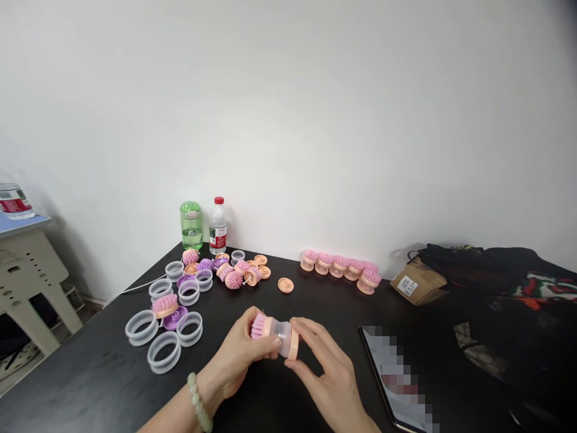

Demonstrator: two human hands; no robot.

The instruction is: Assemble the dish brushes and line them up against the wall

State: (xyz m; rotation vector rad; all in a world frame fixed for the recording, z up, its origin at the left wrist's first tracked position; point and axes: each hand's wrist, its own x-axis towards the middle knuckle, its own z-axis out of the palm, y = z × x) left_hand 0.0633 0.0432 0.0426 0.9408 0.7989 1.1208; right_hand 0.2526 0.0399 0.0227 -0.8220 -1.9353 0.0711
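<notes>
Between my two hands lies a scrubbing brush [282,338] on its side, with pink bristles to the left, a clear waisted middle and a peach end cap to the right. My left hand [243,349] wraps round the bristle end and the clear middle, thumb along the front. The fingers and thumb of my right hand [327,370] pinch the peach cap. Beyond them a loose peach cap [285,285] lies flat on the black table [252,304]. To the left are several clear rings [164,353], a pink bristle head [164,305] and a purple cap [175,318].
A row of pink-bristled brushes [339,266] stands near the wall. Behind the loose parts are a green bottle [192,225] and a red-capped water bottle [218,227]. At right lie a tablet-like device [396,379], a brown paper package [419,281] and a dark bag [482,270].
</notes>
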